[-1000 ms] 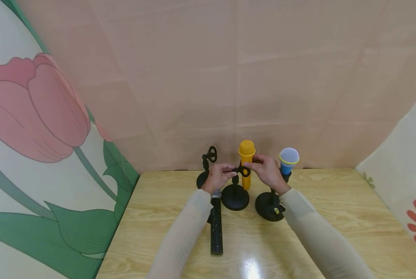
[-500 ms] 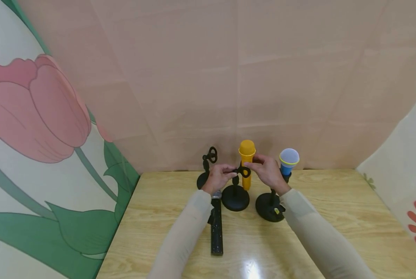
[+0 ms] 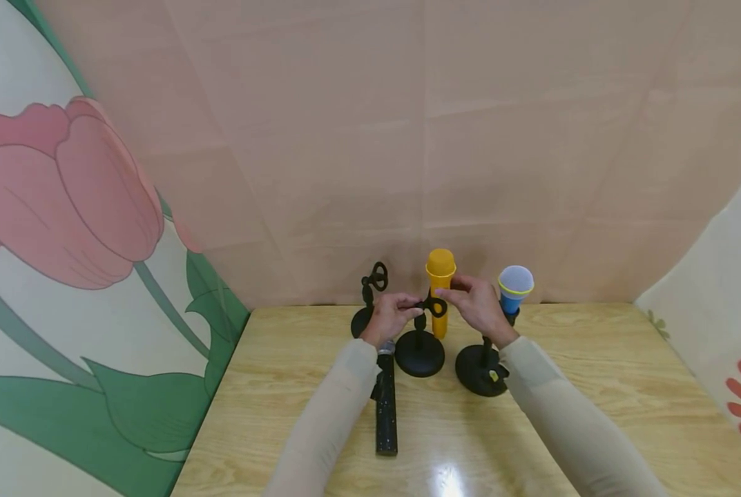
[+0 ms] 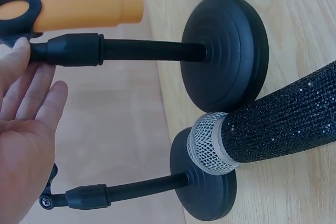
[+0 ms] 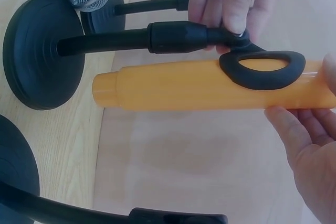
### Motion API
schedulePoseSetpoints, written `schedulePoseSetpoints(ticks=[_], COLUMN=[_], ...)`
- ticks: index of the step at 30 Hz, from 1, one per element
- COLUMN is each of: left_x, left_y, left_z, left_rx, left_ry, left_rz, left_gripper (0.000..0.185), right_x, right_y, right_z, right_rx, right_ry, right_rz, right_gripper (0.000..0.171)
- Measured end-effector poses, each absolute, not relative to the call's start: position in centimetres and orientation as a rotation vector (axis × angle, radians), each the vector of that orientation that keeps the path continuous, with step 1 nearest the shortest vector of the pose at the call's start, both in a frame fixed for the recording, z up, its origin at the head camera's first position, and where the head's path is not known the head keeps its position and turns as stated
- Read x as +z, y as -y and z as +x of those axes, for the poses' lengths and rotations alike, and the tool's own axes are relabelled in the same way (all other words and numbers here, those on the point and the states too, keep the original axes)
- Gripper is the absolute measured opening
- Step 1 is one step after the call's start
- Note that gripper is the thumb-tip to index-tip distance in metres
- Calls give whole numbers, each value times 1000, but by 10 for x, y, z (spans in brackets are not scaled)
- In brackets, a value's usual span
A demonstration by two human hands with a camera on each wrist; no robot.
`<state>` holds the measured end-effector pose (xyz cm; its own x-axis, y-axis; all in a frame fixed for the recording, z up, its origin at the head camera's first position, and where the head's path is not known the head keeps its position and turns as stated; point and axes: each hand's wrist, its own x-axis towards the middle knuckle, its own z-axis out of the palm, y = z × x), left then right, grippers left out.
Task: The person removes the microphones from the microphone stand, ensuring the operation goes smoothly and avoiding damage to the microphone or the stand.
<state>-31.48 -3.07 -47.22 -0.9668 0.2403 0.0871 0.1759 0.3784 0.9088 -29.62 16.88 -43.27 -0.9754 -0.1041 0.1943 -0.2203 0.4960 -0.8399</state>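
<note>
My right hand (image 3: 477, 308) pinches a yellow toy microphone (image 3: 440, 273) by its upper handle, head up. In the right wrist view the yellow handle runs behind the ring clip (image 5: 262, 70) of the middle black desk stand (image 3: 420, 355), which overlaps it there. My left hand (image 3: 387, 316) grips that stand just below the clip, thumb against the joint and fingers behind it, as the left wrist view shows. The stand's round base rests on the table. Below the left hand lies a black glittery microphone (image 3: 385, 407) with a silver mesh head (image 4: 210, 142).
To the right, another black stand (image 3: 480, 373) carries a blue microphone with a pale head (image 3: 515, 279). A third stand (image 3: 362, 321), its ring bare, stands behind the left hand. The wooden table (image 3: 563, 414) meets a pinkish cloth backdrop (image 3: 345, 172) at its far edge.
</note>
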Motion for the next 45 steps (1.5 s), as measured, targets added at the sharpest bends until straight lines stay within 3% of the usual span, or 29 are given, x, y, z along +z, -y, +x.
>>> schedulePoseSetpoints(ticks=[45], left_x=[-472], left_y=[30], left_z=[-314], left_rx=[1669], left_ry=[-2598], left_rz=[395], left_gripper=[22], right_x=[-423], right_y=[-168], right_z=[-297], right_rx=[1489], right_ry=[2608], right_rz=[282], right_gripper=[50])
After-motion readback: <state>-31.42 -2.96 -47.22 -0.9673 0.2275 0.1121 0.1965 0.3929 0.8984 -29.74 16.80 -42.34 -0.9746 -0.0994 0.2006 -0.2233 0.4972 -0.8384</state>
